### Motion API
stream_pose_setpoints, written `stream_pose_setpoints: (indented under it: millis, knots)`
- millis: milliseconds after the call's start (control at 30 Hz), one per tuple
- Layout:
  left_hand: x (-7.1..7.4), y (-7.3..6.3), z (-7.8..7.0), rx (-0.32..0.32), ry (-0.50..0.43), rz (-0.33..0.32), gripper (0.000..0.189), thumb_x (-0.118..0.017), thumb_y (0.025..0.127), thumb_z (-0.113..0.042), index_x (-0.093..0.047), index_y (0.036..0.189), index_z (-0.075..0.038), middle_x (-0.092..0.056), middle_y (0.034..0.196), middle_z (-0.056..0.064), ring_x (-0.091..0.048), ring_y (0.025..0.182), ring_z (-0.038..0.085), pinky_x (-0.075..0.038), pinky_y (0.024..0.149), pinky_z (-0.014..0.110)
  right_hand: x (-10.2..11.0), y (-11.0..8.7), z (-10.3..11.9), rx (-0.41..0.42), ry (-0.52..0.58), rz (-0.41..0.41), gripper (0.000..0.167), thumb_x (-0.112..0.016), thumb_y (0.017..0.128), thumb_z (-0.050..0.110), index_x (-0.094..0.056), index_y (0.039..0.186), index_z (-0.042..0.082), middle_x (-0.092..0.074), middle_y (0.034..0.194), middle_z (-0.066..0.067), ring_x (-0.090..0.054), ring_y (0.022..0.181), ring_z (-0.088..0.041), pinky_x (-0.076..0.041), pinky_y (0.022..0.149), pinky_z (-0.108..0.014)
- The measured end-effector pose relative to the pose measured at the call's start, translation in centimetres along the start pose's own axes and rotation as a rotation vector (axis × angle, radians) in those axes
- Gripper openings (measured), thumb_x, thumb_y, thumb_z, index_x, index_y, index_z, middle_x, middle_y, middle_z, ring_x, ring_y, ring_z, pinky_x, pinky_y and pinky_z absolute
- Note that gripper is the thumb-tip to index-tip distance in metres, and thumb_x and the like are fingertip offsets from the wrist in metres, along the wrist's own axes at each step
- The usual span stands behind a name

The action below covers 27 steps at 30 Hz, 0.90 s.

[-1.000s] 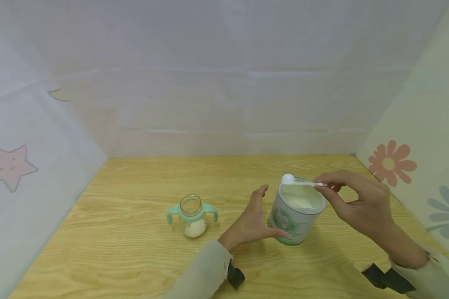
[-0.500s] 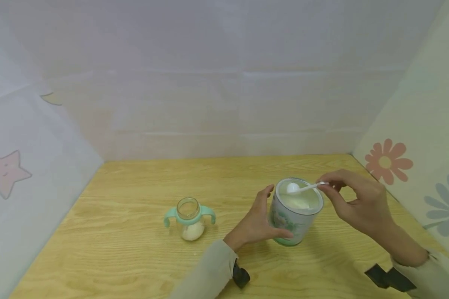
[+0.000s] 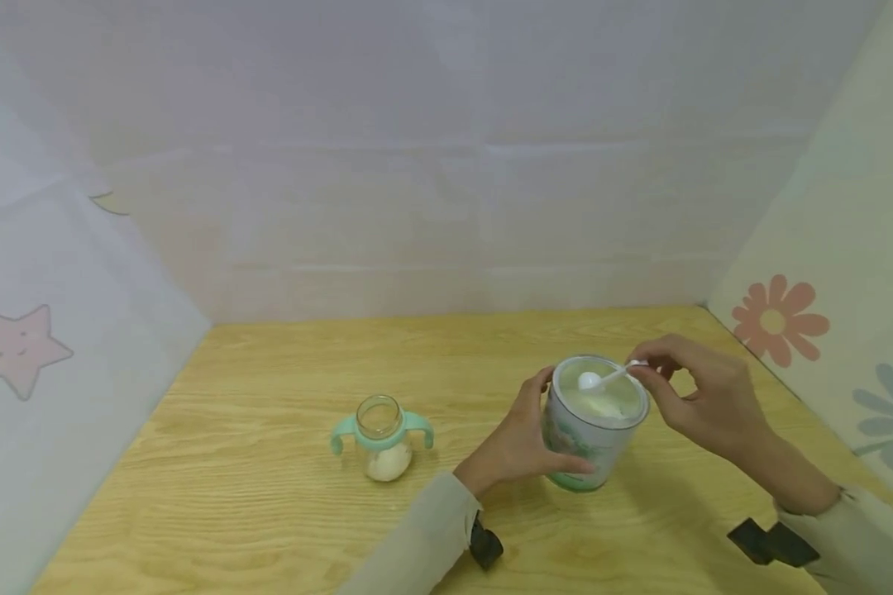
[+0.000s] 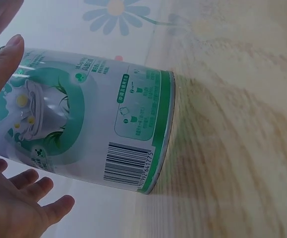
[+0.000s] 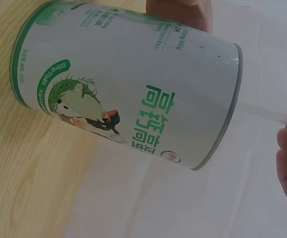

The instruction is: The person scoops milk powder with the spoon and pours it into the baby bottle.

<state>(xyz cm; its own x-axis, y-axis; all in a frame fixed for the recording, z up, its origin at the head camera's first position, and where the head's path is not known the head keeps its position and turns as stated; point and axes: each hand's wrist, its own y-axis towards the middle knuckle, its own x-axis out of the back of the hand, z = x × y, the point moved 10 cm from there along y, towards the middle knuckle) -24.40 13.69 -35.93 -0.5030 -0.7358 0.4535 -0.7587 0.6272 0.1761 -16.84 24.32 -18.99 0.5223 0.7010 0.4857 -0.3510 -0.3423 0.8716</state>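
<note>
A white and green milk powder can (image 3: 608, 446) stands on the table with its top off and pale powder (image 3: 599, 405) inside. My left hand (image 3: 517, 440) grips the can's left side, thumb across the front and fingers round the far side. Between thumb and fingers, my right hand (image 3: 703, 401) pinches the handle end of a white scoop (image 3: 589, 381), whose bowl sits inside the can's mouth, over the powder. In the right wrist view the scoop's handle (image 5: 267, 114) runs out past the can's rim, its bowl hidden by the can wall.
To the left stands a clear baby bottle (image 3: 389, 464) without a cap, with mint-green handles and pale powder in it. The wooden table (image 3: 253, 496) ends at a pale cloth backdrop (image 3: 446, 231), with printed cloth on both sides.
The scoop's bowl has dropped from above the can's rim down into its mouth, tilting as it went. My left hand has closed in on the can, fingers now against its side.
</note>
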Motion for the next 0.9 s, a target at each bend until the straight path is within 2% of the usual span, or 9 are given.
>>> stream_pose_setpoints:
  millis: [133,500,733,900]
  knots:
    - [0.0,0.2,0.0,-0.009,0.012,0.007,0.115,-0.086,0.069,-0.033,-0.007,0.152,-0.023,-0.023,0.151,-0.002,-0.026,0.138,0.016,-0.036,0.108,0.045,-0.4,-0.5,-0.6,-0.013,0.015,0.020,0.044,-0.055,0.096,0.039,-0.066,0.078,0.000,-0.061,0.067,-0.002,-0.050,0.059,0.004,-0.040,0.053,-0.009]
    - [-0.3,0.6,-0.5,-0.084,-0.002,0.029,0.115,-0.087,0.069,-0.028,-0.006,0.150,-0.027,-0.028,0.145,-0.005,-0.032,0.130,0.009,-0.035,0.108,0.039,-1.2,-1.0,-1.3,-0.015,0.011,0.066,0.045,-0.052,0.097,0.039,-0.067,0.081,0.000,-0.062,0.067,-0.001,-0.048,0.058,0.004,-0.041,0.052,-0.011]
    - [-0.2,0.7,-0.3,-0.077,-0.034,0.028,0.114,-0.087,0.069,-0.028,-0.008,0.150,-0.030,-0.033,0.142,-0.010,-0.035,0.127,0.005,-0.037,0.106,0.036,-2.0,-1.5,-2.3,-0.056,0.043,0.111,0.045,-0.051,0.095,0.043,-0.067,0.083,0.002,-0.062,0.067,-0.002,-0.051,0.060,0.004,-0.041,0.053,-0.010]
    - [-0.1,0.7,-0.2,-0.076,-0.042,0.029,0.111,-0.086,0.070,-0.027,-0.009,0.151,-0.028,-0.033,0.142,-0.008,-0.036,0.126,0.005,-0.038,0.105,0.034,-2.5,-1.7,-2.6,-0.060,0.074,0.138,0.040,-0.054,0.095,0.040,-0.067,0.084,0.005,-0.063,0.069,0.001,-0.050,0.062,0.006,-0.041,0.054,-0.010]
